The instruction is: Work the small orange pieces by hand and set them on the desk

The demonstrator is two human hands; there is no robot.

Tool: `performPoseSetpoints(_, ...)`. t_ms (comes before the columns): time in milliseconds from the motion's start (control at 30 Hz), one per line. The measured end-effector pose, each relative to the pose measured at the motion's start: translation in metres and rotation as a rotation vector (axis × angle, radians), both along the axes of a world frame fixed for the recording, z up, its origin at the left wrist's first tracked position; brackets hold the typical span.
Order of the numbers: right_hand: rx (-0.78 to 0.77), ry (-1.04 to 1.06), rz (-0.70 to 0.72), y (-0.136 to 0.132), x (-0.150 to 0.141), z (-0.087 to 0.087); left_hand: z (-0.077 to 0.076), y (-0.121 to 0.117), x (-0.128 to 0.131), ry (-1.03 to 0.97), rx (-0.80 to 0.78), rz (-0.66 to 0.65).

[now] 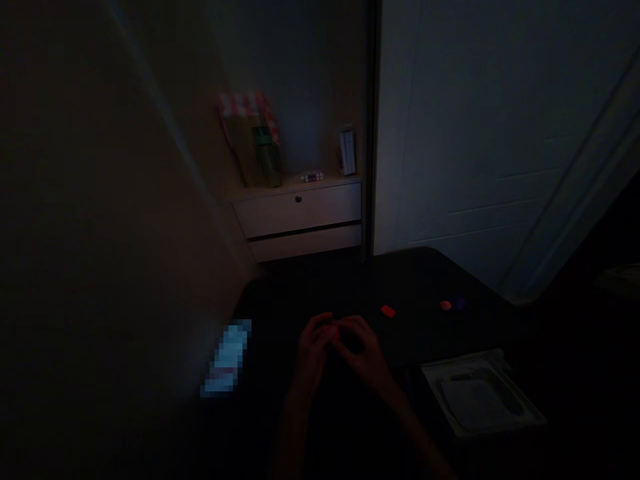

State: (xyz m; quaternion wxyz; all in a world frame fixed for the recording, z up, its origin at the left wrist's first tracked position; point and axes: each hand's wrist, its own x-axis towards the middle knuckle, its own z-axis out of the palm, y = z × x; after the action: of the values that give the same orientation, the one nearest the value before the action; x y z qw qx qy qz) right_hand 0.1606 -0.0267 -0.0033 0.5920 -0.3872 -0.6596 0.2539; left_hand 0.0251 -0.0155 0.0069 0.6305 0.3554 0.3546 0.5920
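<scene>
In the dim light my left hand (313, 340) and my right hand (361, 343) meet above the dark table. Their fingertips close together on a small red piece (331, 331), mostly covered by the fingers, so its kind does not show. Just right of my hands lies a flat red block (388, 311) with rounded corners. Farther right, a small pinkish-red lump (445, 305) sits beside a dark bluish-purple one (459, 304).
A lit, pixelated screen (226, 359) is at the table's left edge. Front right is a pale box or tray (480, 400). Behind the black table (345, 280) stand white drawers (305, 215) with a green bottle (267, 157) on top. A wall rises close on the left.
</scene>
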Motion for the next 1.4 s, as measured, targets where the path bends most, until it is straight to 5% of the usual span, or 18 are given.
performPoseSetpoints(1400,-0.007,-0.031,-0.093,0.002,0.000,-0.012,0.000,0.001,0.000,-0.067,-0.031,-0.007)
